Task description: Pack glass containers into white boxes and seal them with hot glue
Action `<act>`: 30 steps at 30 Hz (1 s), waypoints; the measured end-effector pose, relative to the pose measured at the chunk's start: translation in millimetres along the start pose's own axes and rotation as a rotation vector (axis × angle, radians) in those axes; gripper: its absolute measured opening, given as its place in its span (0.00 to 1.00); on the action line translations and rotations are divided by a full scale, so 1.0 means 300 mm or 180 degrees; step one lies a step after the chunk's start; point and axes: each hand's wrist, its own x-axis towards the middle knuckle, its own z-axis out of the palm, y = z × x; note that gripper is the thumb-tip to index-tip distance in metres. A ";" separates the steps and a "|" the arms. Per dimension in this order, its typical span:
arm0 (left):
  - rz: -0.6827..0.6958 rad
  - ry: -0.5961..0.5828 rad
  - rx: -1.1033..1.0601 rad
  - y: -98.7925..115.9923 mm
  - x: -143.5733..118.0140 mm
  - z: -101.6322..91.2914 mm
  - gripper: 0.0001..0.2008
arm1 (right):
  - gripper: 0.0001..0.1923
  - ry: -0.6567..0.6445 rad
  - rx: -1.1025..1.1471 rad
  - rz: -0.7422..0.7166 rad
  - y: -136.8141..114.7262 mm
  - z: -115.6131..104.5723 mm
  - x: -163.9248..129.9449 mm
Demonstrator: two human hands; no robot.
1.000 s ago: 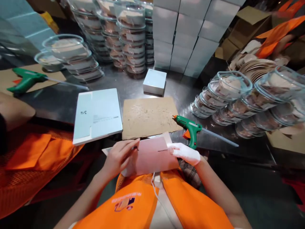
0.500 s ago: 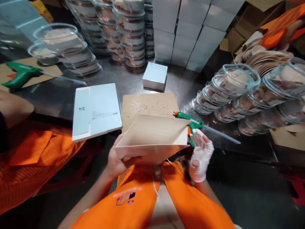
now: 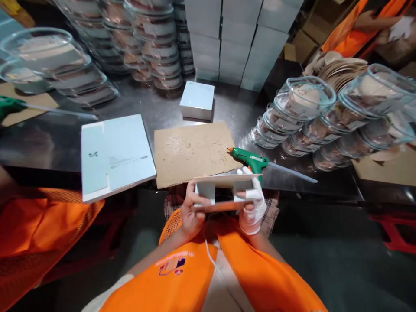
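Both my hands hold a half-folded carton box (image 3: pixel 224 193) seen edge-on over my lap, just below the table edge. My bare left hand (image 3: pixel 190 212) grips its left end. My right hand (image 3: pixel 251 206), in a white glove, grips its right end. A green glue gun (image 3: pixel 251 160) lies on the steel table just beyond my right hand, its nozzle resting on a brown cardboard sheet (image 3: pixel 191 151). A stack of flat pale-blue cartons (image 3: pixel 113 154) lies left of that sheet. A small closed pale box (image 3: pixel 197 100) stands behind the sheet.
Stacks of clear glass bowls (image 3: pixel 305 112) crowd the right side and more glass bowl stacks (image 3: pixel 152 47) line the back left. A wall of white boxes (image 3: pixel 234 43) stands at the back. A person in orange (image 3: pixel 35 234) sits to my left; another green glue gun (image 3: pixel 9 106) lies far left.
The carton went from a flat sheet, through an opened shape held by my left hand alone, to a flattened box gripped at both ends. My right hand came back onto it.
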 end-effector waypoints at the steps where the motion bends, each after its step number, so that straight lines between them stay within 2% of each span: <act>1: 0.0024 0.0006 -0.0022 0.005 0.004 0.011 0.22 | 0.26 0.0202 0.0072 0.0017 -0.002 0.014 -0.003; 2: 0.0141 -0.0085 0.0015 0.012 0.011 0.014 0.27 | 0.24 0.0443 0.0142 0.0042 -0.004 0.026 -0.005; 4: 0.0411 -0.0560 0.0384 0.030 0.033 -0.004 0.35 | 0.26 0.0813 0.0219 0.0128 -0.009 0.036 0.000; 6: 0.0658 -0.1043 0.0972 0.047 0.054 -0.047 0.30 | 0.28 0.0800 0.0193 0.0252 -0.016 0.016 0.019; 7: 0.0728 -0.1137 0.1234 0.052 0.061 -0.074 0.25 | 0.28 0.0646 0.0113 0.0325 -0.019 -0.006 0.037; 9: 0.0738 -0.0987 0.1582 0.051 0.065 -0.127 0.18 | 0.24 0.0318 -0.0360 0.0442 -0.022 -0.068 0.093; 11: 0.0617 -0.0649 0.1803 0.037 0.059 -0.170 0.17 | 0.24 0.0171 -0.1321 0.0623 -0.020 -0.137 0.174; 13: 0.0443 -0.0396 0.1995 0.016 0.050 -0.197 0.17 | 0.25 0.0007 -0.2380 0.1051 -0.011 -0.188 0.262; 15: 0.0407 -0.0296 0.2036 -0.002 0.045 -0.206 0.17 | 0.22 -0.0286 -0.2737 0.1582 0.005 -0.211 0.338; 18: 0.0578 -0.0221 0.1933 -0.016 0.048 -0.202 0.16 | 0.17 -0.0579 -0.1955 0.2101 0.030 -0.212 0.398; 21: 0.0645 0.0088 0.1890 -0.017 0.061 -0.189 0.16 | 0.15 -0.0607 -0.1187 0.2240 0.036 -0.200 0.389; 24: 0.0525 0.0271 0.1862 -0.014 0.084 -0.170 0.16 | 0.18 -0.0360 -0.0778 0.2058 0.009 -0.181 0.339; 27: 0.0361 0.0124 0.1800 -0.008 0.121 -0.136 0.16 | 0.22 0.0136 -0.0490 0.1530 -0.057 -0.166 0.285; 28: 0.0332 0.0092 0.1774 -0.005 0.135 -0.121 0.16 | 0.21 0.0179 -0.0338 0.1322 -0.084 -0.165 0.270; 29: 0.0315 0.0086 0.1745 -0.002 0.149 -0.104 0.15 | 0.20 0.0057 -0.0149 0.1155 -0.111 -0.166 0.256; 30: 0.0317 0.0088 0.1710 0.002 0.161 -0.086 0.15 | 0.19 -0.0252 0.0030 0.1079 -0.134 -0.169 0.242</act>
